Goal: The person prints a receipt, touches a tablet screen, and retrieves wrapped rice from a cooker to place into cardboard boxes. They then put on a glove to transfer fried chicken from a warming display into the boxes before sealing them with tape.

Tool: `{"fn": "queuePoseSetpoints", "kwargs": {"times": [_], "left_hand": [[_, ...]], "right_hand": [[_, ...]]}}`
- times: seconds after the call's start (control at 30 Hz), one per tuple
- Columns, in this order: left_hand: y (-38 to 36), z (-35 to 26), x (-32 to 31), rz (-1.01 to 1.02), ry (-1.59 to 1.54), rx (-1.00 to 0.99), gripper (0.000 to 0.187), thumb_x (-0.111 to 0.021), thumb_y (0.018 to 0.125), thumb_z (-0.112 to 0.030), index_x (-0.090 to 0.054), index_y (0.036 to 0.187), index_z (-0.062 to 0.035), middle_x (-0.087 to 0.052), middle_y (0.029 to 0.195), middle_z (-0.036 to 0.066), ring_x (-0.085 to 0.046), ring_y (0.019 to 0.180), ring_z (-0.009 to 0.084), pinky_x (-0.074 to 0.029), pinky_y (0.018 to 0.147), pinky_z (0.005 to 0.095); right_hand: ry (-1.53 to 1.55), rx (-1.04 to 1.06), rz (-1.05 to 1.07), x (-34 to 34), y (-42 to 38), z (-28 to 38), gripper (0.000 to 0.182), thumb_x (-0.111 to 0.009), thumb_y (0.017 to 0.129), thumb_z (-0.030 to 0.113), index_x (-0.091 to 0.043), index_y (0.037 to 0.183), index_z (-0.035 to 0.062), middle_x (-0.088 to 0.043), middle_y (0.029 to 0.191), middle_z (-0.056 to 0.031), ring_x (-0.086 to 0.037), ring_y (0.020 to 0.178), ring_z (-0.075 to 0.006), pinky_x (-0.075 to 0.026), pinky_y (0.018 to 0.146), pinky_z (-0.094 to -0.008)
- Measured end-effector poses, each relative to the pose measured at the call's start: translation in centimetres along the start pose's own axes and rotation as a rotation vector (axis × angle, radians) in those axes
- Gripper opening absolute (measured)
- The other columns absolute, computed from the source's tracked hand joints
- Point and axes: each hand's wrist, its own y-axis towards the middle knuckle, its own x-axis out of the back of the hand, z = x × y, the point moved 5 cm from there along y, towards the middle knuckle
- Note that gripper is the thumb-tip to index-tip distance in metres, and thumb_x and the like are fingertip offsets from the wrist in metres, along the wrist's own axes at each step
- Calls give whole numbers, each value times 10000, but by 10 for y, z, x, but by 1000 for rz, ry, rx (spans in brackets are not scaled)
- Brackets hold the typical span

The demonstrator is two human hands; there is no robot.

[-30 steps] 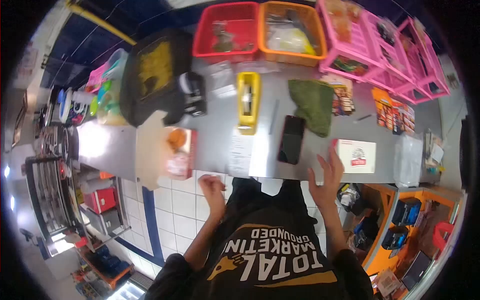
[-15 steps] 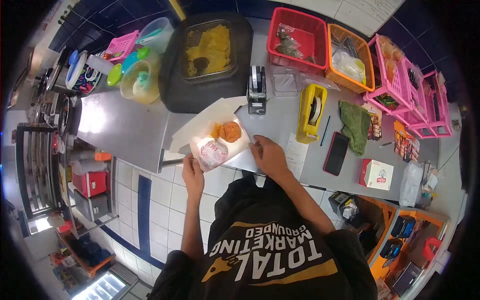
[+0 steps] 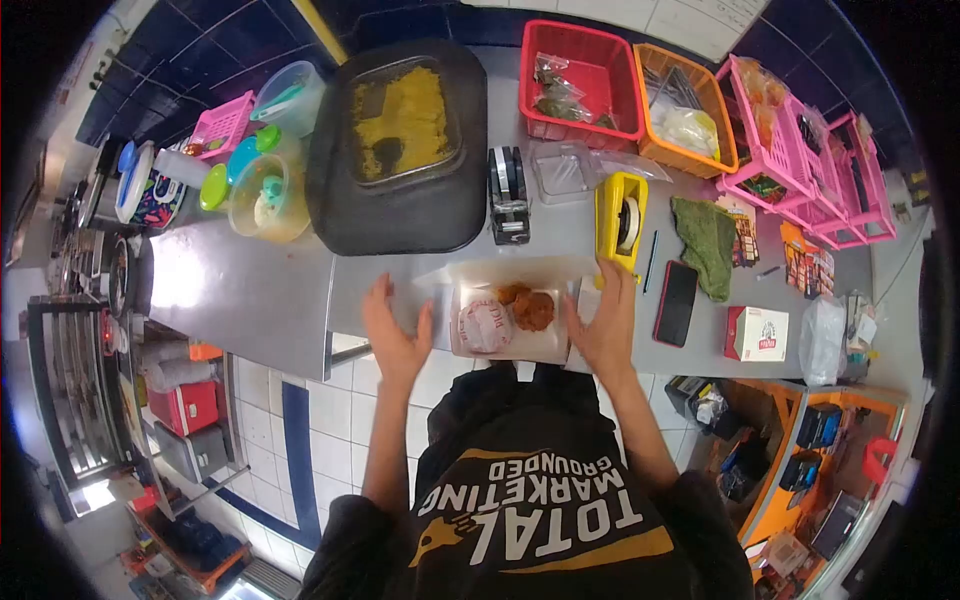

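An unfolded white paper box point(image 3: 520, 347) sits at the counter's front edge, its lid flap raised at the back. Inside it lie a round paper-wrapped packet point(image 3: 486, 326) with red print on the left and a browned, fried-looking piece point(image 3: 534, 310) on the right, with a smaller orange-brown bit beside it. My left hand point(image 3: 398, 328) is beside the box's left side, fingers spread and holding nothing. At the right side, my right hand point(image 3: 606, 322) has its thumb and fingers apart around the side flap, near the yellow tape dispenser point(image 3: 609, 225).
Behind the box stand a dark tray with a yellow-food container point(image 3: 400, 215) and a black dispenser point(image 3: 510, 225). Red point(image 3: 625, 125) and orange point(image 3: 652, 146) baskets are at the back. A phone point(image 3: 677, 304), green cloth point(image 3: 703, 240) and small box point(image 3: 765, 335) lie right.
The box has moved right, turned straight and come down at the counter edge. Both hands have let go of their earlier grip and spread at its sides. The view has shifted slightly.
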Motion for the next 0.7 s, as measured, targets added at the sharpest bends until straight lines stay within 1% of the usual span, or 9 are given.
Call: {"fn": "queuePoseSetpoints", "kwargs": {"times": [0.07, 0.1, 0.17, 0.27, 0.4, 0.5, 0.6, 0.67, 0.7], "left_hand": [[35, -31, -5, 143, 90, -314, 273, -704, 875, -82, -642, 1105, 51, -670, 914, 166, -627, 877, 327, -501, 805, 377], [40, -22, -9, 144, 86, -317, 273, -704, 875, -82, -642, 1105, 51, -670, 914, 166, -627, 877, 327, -501, 805, 377], [41, 1, -35, 584, -159, -130, 216, -677, 894, -78, -659, 1066, 52, -659, 1035, 174, -605, 954, 357, -480, 869, 364], [46, -1, -44, 789, -258, 13, 168, -622, 935, -79, -674, 1024, 55, -646, 1086, 188, -603, 1008, 347, -464, 915, 348], [25, 2, -61, 757, -465, 5, 219, -542, 1004, -121, -653, 1088, 47, -645, 1104, 171, -610, 1033, 283, -448, 941, 337], [2, 6, -90, 654, -658, 230, 303, -472, 1058, -202, -611, 1183, 36, -631, 1142, 133, -585, 1063, 212, -435, 948, 326], [-14, -12, -111, 415, -861, 427, 319, -429, 1081, -260, -561, 1187, 10, -588, 1077, 93, -535, 1015, 171, -417, 936, 318], [-7, -35, -101, 120, -678, 487, 277, -425, 1083, -280, -535, 1101, -25, -521, 971, 62, -482, 942, 151, -404, 903, 300], [-4, -36, -103, 122, -679, 484, 277, -425, 1083, -280, -535, 1101, -25, -521, 971, 62, -482, 942, 151, -404, 903, 300]], "right_hand": [[30, 48, 101, -4, 19, -7, 390, -759, 778, 107, -565, 1101, 7, -519, 1269, -196, -487, 1174, -411, -426, 977, -474], [27, 46, 97, -2, 28, -10, 390, -759, 778, 107, -565, 1101, 7, -519, 1269, -196, -487, 1174, -411, -426, 977, -474], [-33, 136, 125, 1, 42, -10, 373, -756, 774, 101, -567, 1079, -3, -565, 1154, -200, -543, 1095, -394, -450, 938, -464], [104, 117, 298, -12, 49, -23, 320, -723, 789, 80, -562, 1048, -19, -577, 1039, -204, -578, 1010, -378, -465, 886, -442], [364, 12, 440, -34, 29, -26, 228, -633, 829, 101, -572, 1015, -16, -549, 955, -213, -565, 922, -387, -467, 832, -431], [498, 57, 183, -49, 15, -20, 167, -505, 940, 111, -551, 1039, -16, -566, 991, -171, -567, 937, -297, -453, 840, -369], [857, -350, -157, -66, 3, -17, 222, -388, 1075, 195, -502, 1122, 11, -510, 982, -52, -461, 939, -134, -404, 863, -290], [783, -364, -193, -76, 6, -13, 234, -400, 1078, 219, -503, 1129, 15, -509, 983, -59, -460, 927, -135, -408, 852, -289], [709, -376, -230, -76, 8, -13, 248, -412, 1080, 244, -503, 1136, 20, -508, 984, -65, -459, 915, -136, -412, 841, -287]]}}
